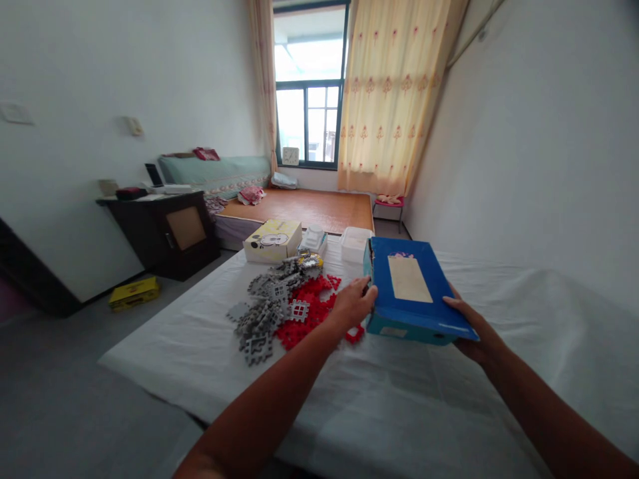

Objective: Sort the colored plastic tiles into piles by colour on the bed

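Note:
A blue cardboard box (439, 273) with a pale rectangular panel on its lid is held between my two hands at the right of the pile. My left hand (353, 303) presses against its left side, fingers bent at the edge. At the front right corner my right hand (472, 326) grips it, thumb on the lid and the other fingers underneath. Left of the box lies a heap of grey interlocking plastic pieces (264, 316), some with window shapes. Red interlocking plastic pieces (299, 332) lie beside them, partly hidden by my left forearm. What the box contains is hidden.
Behind the pile on the white-covered table (190, 339) stand a yellow-and-white cartoon box (274, 241), a small white container (313, 239) and a clear plastic tub (355, 245). A yellow box (134, 293) lies on the floor near a dark cabinet (160, 233).

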Demonstrator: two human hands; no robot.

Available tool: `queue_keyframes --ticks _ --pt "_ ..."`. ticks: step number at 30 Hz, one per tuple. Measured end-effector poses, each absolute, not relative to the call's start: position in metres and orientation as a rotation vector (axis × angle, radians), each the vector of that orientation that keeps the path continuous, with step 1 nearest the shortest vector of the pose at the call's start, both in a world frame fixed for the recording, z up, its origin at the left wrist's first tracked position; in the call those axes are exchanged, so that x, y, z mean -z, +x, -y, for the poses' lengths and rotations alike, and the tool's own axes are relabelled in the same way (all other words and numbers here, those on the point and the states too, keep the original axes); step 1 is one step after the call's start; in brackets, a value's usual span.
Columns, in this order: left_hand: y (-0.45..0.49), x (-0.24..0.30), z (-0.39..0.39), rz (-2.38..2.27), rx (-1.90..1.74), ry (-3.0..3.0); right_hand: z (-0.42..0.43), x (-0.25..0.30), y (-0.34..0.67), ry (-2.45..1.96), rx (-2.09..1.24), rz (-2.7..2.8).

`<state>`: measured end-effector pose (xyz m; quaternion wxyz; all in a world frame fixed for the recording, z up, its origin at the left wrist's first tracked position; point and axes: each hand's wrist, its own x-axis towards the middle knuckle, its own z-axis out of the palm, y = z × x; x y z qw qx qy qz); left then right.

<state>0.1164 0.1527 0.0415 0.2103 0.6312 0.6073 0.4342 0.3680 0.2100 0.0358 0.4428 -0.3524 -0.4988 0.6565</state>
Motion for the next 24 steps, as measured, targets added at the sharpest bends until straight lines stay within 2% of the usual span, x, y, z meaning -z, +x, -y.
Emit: queue_keyframes --ticks 5,12,18,24 --pt "0.104 -0.037 -0.153 -1.409 -1.246 1.562 -0.293 -0.042 0.368 -0.847 -1.480 1.103" --pt "0.065 -0.034 -0.111 -1.504 -1.221 1.791 -0.415 -0.021 0.351 -1.086 -1.482 0.920" --pt "0.008 -0.045 -0.070 -1.667 -1.149 1.790 -0.436 -0.009 0.311 -1.069 -1.525 1.146" --pt "-0.064 -0.052 -0.068 -1.865 -1.441 1.436 -0.450 -0.006 0.306 -1.349 -1.339 1.486"
